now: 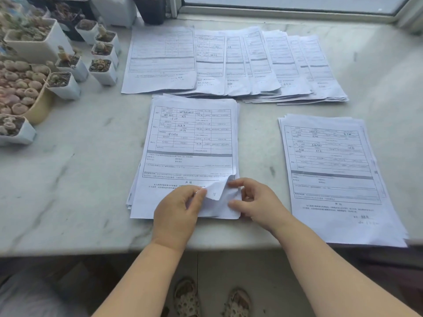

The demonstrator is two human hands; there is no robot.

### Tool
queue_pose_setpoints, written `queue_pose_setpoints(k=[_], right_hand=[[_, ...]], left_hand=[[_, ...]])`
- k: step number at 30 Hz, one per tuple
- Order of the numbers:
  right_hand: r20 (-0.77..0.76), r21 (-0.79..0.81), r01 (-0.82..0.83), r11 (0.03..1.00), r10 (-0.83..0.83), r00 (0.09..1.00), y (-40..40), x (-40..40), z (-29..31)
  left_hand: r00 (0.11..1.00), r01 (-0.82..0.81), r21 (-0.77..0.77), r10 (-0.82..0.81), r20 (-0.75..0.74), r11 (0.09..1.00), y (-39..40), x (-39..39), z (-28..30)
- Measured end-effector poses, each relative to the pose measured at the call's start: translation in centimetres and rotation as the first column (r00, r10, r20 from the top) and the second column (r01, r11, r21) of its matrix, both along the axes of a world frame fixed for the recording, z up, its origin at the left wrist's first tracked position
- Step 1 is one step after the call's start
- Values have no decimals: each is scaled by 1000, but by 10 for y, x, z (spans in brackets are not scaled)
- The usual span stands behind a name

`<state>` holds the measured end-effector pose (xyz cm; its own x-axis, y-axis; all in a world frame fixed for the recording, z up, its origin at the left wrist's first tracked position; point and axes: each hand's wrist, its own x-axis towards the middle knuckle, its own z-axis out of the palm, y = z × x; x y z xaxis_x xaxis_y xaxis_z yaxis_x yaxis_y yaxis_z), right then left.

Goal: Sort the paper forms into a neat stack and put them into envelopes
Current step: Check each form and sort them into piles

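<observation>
A stack of printed paper forms (190,143) lies in the middle of the marble sill (80,179). My left hand (178,209) pinches the curled-up lower right corner of the top sheet. My right hand (256,200) sits just right of that corner, its thumb and forefinger on the stack's lower right edge. A second stack of forms (336,175) lies to the right, near the front edge. Several forms (229,62) are fanned out in an overlapping row at the back. No envelope is in view.
Many small white pots of succulents (100,56) and a beige bowl of round plants (20,88) crowd the left end of the sill. A window frame (286,12) runs along the back. My feet in sandals (210,298) show on the floor below.
</observation>
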<state>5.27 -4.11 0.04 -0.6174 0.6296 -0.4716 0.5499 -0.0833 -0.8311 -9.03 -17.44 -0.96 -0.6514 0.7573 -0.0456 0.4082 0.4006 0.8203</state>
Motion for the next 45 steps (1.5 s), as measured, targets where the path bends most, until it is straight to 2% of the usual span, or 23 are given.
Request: queue_pose_setpoints(k=[2,6,8,12,17,22,26,30,32,34,36,38,39,40,42,44,45], right_hand=[[16,50,19,999,-20,1000,1,-6,0],[54,101,48,994,-54,997,0,-12,-2],[46,72,58,996,-62,997,-1,-9,0],[-87,-195,94,976,-112,990,2,6,5],[-37,-106,97,990,-102,994,1,-1,0],[-32,-108,104,989,-108,994,1,-1,0],[18,-93,83,992,-82,997,5,-3,4],[120,-68,135,989,-126,985,10,-12,12],[177,-126,184,975,-160,971,14,-20,18],[249,-184,216,959,-167,954,17,-29,27],[332,-112,160,981,-114,936,18,-38,27],[439,81,30,996,-63,896,13,-44,26],[446,187,-8,982,-77,892,8,-46,26],[405,287,-22,958,-101,909,3,-46,29],[207,397,71,915,-165,964,-1,-44,40],[37,367,217,905,-247,968,8,-38,52],[-15,304,294,906,-304,953,15,-34,58]], left_hand=[[999,53,-19,-53,0,998,-1,-1,-2],[976,188,-36,-191,-100,981,-8,-4,-9],[983,170,-24,-171,-64,985,-7,-6,-11],[998,63,-34,-63,18,997,-1,-10,-6],[997,76,-31,-76,10,997,1,-12,-3],[996,88,-3,-88,-7,996,-1,-13,-3],[993,115,25,-115,15,993,-1,-13,-2],[984,180,10,-180,-2,984,-4,-14,-6],[976,219,0,-219,11,976,-6,-15,-6],[971,224,0,-223,85,975,-7,-16,-3],[952,274,-39,-266,150,961,-9,-19,2],[917,371,-81,-351,189,925,-14,-20,7],[911,389,-87,-368,186,917,-16,-20,10],[922,370,-76,-356,153,926,-17,-22,14],[958,284,-6,-284,44,959,-16,-29,25],[971,232,70,-228,-67,970,-6,-41,42],[967,233,100,-219,-130,967,2,-47,52]])
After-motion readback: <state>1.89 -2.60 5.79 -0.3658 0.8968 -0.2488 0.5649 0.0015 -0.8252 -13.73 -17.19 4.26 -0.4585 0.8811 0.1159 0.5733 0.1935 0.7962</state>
